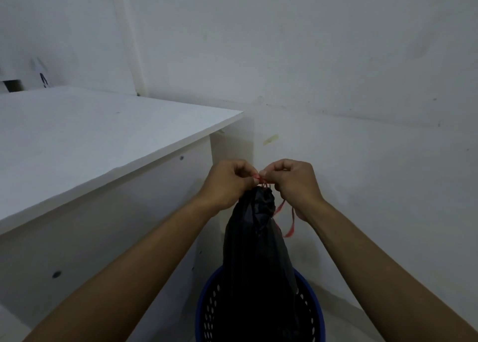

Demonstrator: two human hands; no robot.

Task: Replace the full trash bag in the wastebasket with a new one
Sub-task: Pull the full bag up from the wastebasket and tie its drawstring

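table (90, 134): white; far right corner against the wall (336, 57).
wastebasket (207, 300): blue, perforated, just beside the table's side panel.
trash bag (258, 251): black; lower part in the wastebasket, neck gathered and held upright.
drawstring (291, 227): red; loop hangs right of the neck.
left grip (227, 183): fingers curled, pinching the drawstring above the neck.
right grip (294, 186): pinching the drawstring, fingertips just beside the left grip.

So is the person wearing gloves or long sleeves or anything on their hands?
No gloves. The left hand and right hand are both bare, with no rings or watch that I can see. The left forearm and right forearm are bare too, right to the picture's bottom edge, so no sleeves show.
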